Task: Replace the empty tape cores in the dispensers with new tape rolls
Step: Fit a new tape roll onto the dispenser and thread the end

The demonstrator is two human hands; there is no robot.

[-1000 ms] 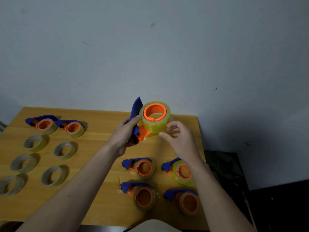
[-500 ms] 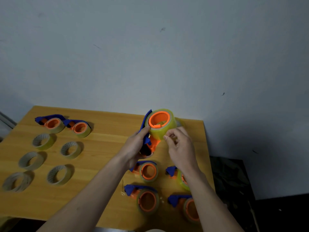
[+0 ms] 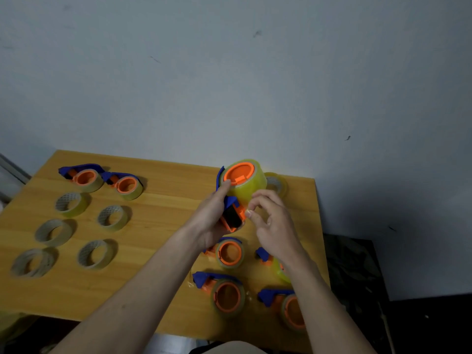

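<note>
Gripping the blue-and-orange dispenser (image 3: 231,213) above the table (image 3: 158,210), the left hand (image 3: 212,221) curled round its handle. Its yellow tape roll (image 3: 249,186) sat at twelve o'clock of the right hand (image 3: 273,221), whose fingertips (image 3: 251,206) pinched at the roll's lower edge.

Your left hand (image 3: 213,215) grips the raised dispenser (image 3: 231,213) at the table's (image 3: 163,200) one o'clock corner, thumb on the orange hub of its yellow tape roll (image 3: 246,182). Your right hand (image 3: 274,221) pinches at the roll's lower edge. Four loaded dispensers (image 3: 227,295) lie at five o'clock, five empty cores (image 3: 112,218) at nine o'clock.
</note>
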